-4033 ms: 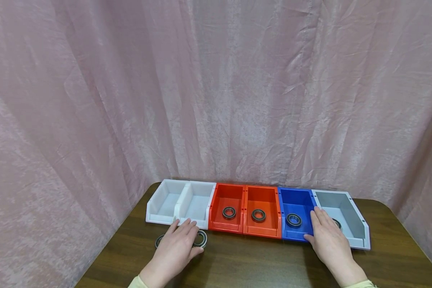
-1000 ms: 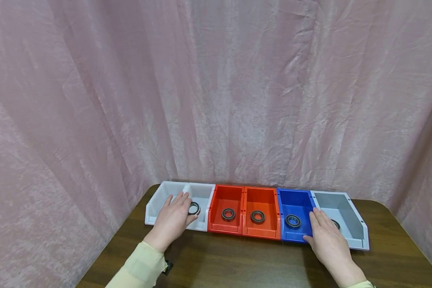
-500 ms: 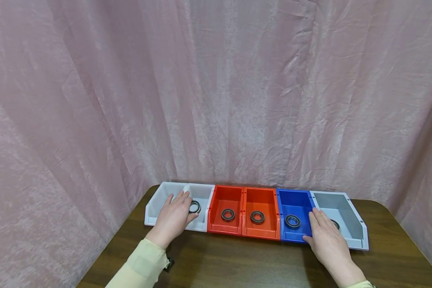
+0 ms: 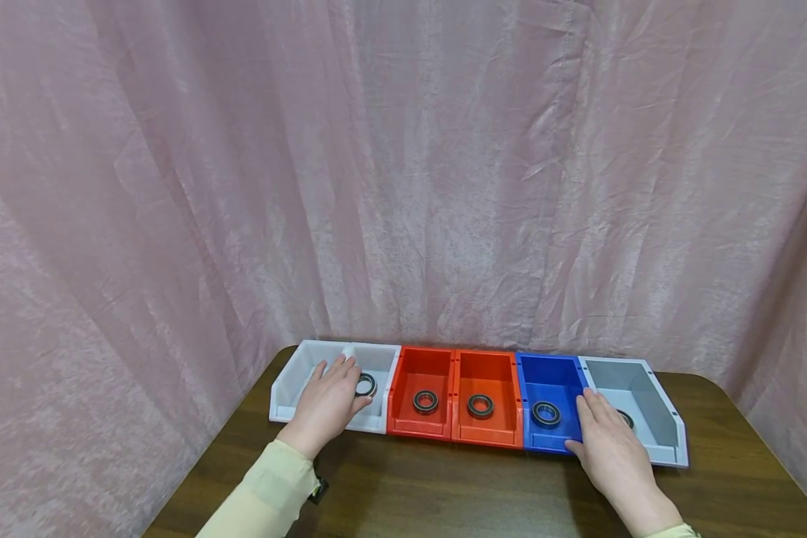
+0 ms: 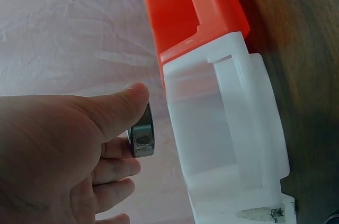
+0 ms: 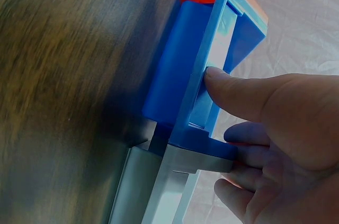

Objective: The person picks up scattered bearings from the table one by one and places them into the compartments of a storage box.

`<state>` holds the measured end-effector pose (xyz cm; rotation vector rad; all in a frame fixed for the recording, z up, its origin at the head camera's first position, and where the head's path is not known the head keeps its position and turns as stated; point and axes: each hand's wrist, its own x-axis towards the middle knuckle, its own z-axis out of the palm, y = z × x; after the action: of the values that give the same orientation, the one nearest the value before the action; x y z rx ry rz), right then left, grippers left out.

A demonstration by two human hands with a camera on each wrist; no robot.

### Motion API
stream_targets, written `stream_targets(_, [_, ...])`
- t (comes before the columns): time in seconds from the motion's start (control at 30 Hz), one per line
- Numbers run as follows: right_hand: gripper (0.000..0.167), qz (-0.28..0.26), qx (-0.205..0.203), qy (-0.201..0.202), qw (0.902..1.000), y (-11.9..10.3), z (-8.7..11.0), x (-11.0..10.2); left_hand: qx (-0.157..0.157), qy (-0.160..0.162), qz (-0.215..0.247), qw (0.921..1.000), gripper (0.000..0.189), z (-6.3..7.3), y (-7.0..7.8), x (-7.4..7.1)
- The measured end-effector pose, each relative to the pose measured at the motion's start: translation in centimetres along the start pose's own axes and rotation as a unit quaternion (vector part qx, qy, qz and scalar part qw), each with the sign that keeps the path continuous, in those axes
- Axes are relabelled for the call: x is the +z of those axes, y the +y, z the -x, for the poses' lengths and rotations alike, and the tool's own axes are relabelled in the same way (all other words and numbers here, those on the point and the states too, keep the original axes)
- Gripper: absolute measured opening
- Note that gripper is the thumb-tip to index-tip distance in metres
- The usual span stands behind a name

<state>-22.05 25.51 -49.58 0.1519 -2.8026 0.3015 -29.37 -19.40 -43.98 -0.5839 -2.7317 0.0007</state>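
My left hand (image 4: 329, 403) is over the two white bins at the left end of the row. It pinches a ball bearing (image 4: 366, 385) between thumb and fingers; the left wrist view shows the edge of this bearing (image 5: 142, 138) above the white bin (image 5: 201, 123). Fingers nearly straight, my right hand (image 4: 615, 448) rests at the wall between the blue bin (image 4: 554, 366) and the grey bin (image 4: 666, 411). In the right wrist view its thumb touches the blue bin's front edge. One bearing (image 4: 546, 414) lies in the blue bin, and another bearing (image 4: 626, 420) shows partly in the grey one.
A red bin (image 4: 430, 366) and an orange-red bin (image 4: 487, 366) stand mid-row, each holding one bearing. The brown wooden table (image 4: 457, 493) runs in front of the bins. Pink curtains (image 4: 444, 187) hang close behind and at both sides.
Four seconds ago my left hand was over bearings on the table before the white bins; it has moved forward over these bins with one bearing. My right hand has stayed in place.
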Motion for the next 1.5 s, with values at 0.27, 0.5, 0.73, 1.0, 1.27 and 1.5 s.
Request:
stream_targets(0.27, [0.081, -0.001, -0.005, 0.004, 1.0000, 0.1, 0.0, 0.1, -0.007, -0.008, 0.010, 0.9999, 0.053, -0.3, 0.0, 0.4])
stream_targets(0.5, [0.082, 0.002, -0.006, 0.008, 1.0000, 0.2, 0.0, 0.2, -0.019, -0.027, 0.019, 0.9993, 0.056, -0.6, -0.1, 0.9])
stream_targets(0.73, [0.082, 0.003, -0.007, 0.007, 0.9999, 0.2, 0.0, 0.2, -0.031, -0.043, 0.027, 0.9982, 0.057, -0.9, -0.4, 1.8])
stream_targets(1.0, [0.081, 0.006, -0.010, 0.011, 0.9999, 0.1, -0.1, 0.1, -0.040, -0.053, 0.035, 0.9972, 0.055, -1.1, -0.6, 2.6])
stream_targets(1.27, [0.082, 0.005, -0.006, 0.006, 1.0000, 0.1, 0.0, 0.1, -0.051, -0.063, 0.045, 0.9957, 0.051, -1.4, -0.5, 2.9])
stream_targets(1.5, [0.083, 0.004, -0.004, 0.004, 1.0000, 0.1, 0.0, 0.2, -0.049, -0.066, 0.045, 0.9957, 0.048, -1.4, -0.4, 3.2])
